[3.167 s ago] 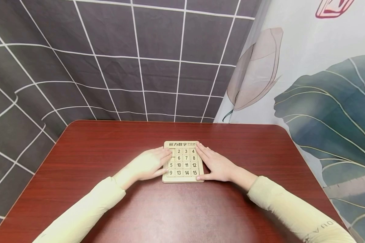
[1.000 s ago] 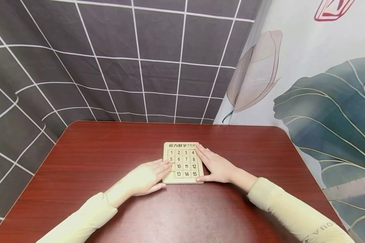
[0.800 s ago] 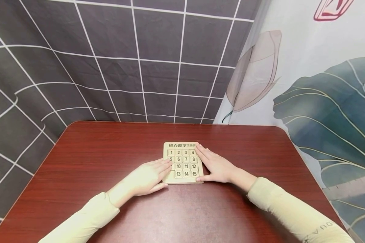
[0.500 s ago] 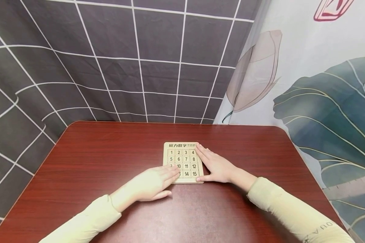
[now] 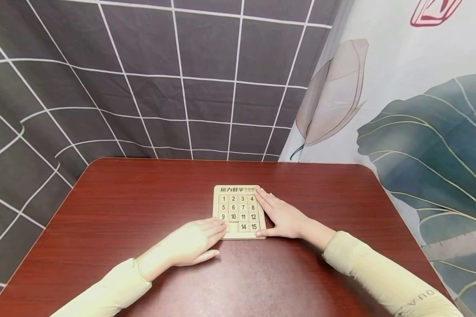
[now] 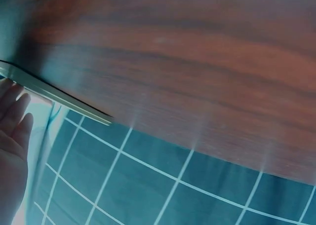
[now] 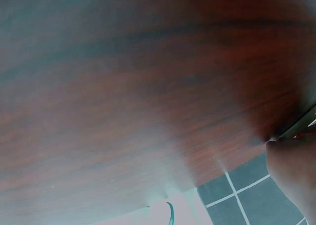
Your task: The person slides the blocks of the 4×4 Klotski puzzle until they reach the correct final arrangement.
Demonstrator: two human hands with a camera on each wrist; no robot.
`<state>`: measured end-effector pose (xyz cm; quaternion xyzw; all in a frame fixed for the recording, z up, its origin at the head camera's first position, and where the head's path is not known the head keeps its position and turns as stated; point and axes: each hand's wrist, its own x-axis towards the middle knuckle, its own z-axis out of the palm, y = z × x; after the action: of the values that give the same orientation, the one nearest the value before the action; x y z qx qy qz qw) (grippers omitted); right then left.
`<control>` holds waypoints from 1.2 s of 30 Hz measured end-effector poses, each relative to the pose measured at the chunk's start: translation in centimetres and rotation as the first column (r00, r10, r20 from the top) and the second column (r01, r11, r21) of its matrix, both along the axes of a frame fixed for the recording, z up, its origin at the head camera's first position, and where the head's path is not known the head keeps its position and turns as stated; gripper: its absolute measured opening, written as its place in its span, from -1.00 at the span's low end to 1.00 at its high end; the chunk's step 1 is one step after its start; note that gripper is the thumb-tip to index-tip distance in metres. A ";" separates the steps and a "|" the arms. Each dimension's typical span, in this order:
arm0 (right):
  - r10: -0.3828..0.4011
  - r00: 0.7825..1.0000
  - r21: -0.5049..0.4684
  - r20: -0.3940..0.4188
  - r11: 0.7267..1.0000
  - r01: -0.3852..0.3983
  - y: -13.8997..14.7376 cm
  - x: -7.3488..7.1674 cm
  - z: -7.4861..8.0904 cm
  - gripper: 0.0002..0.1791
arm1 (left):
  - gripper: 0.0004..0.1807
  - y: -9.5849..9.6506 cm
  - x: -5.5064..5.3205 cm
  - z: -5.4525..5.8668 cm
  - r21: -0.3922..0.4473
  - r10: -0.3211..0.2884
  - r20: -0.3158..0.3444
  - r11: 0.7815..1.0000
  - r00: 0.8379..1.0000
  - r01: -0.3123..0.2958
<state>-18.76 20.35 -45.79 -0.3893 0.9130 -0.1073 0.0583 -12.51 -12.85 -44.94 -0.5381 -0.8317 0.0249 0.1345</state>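
A cream sliding number puzzle [image 5: 238, 212] lies flat on the table. Its visible tiles run 1 to 12 in the upper rows, with 14 and 15 at the bottom right. Left of the 14 tile is a bare slot. My left hand [image 5: 192, 241] rests its straight fingertips on the bottom-left tile, covering that tile's number; its thumb lies off the board. Along the right edge my right hand [image 5: 287, 216] is spread, extended fingers at the upper corner and thumb on the lower one. In the left wrist view, left fingers [image 6: 17, 109] touch the puzzle's frame [image 6: 59, 94].
The puzzle sits on a dark red wood-grain table [image 5: 154, 189] with rounded far corners. A dark grey curtain with white grid lines [image 5: 206, 101] hangs behind it. To the right is a white curtain with leaf prints [image 5: 432, 145].
The left hand has moved down the board's left column to the bottom row, then slid left. Tiles 1, 5 and 9 have shifted up; the bare slot is now left of 14. The right hand stayed put.
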 end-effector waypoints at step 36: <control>-0.002 1.000 -0.006 -0.007 1.000 0.002 0.0 0.1 -0.1 0.26 | -0.39 1.3 -0.7 0.1 -0.010 -0.030 -0.027 1.000 0.999 0.030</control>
<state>-18.68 20.40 -45.90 -0.3891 0.9132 -0.1087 0.0540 -13.26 -11.52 -44.88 -0.5507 -0.8215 0.0342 0.1437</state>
